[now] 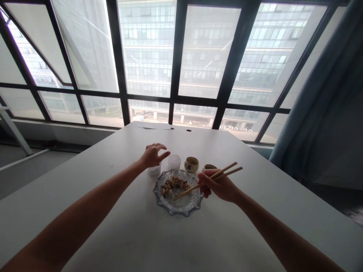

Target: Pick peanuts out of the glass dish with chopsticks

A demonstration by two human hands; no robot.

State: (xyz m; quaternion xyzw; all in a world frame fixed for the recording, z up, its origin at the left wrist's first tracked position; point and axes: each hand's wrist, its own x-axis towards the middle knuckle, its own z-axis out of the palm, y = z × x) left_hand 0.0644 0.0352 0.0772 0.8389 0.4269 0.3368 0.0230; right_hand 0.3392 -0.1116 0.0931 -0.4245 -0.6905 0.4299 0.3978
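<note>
My right hand (217, 184) grips a pair of wooden chopsticks (228, 170), their tips down inside a scalloped glass bowl (178, 210). Small brown and pale pieces (172, 184), perhaps nuts or beans, lie in the bowl's far half. Nothing shows between the chopstick tips. My left hand (153, 155) hovers with fingers spread above a clear plastic cup (154, 170), partly hiding it. Beside that cup stands a second translucent cup (174, 162). A cream cup with dark characters (191, 165) comes after it, and another cup (210, 166) is partly covered by my right hand.
The white table (121, 226) reaches toward the windows. Papers (147, 125) and two small dark round spots (188, 130) are at its far end. A blue curtain (314, 94) hangs at the right, and a white metal frame (17, 132) stands at the left.
</note>
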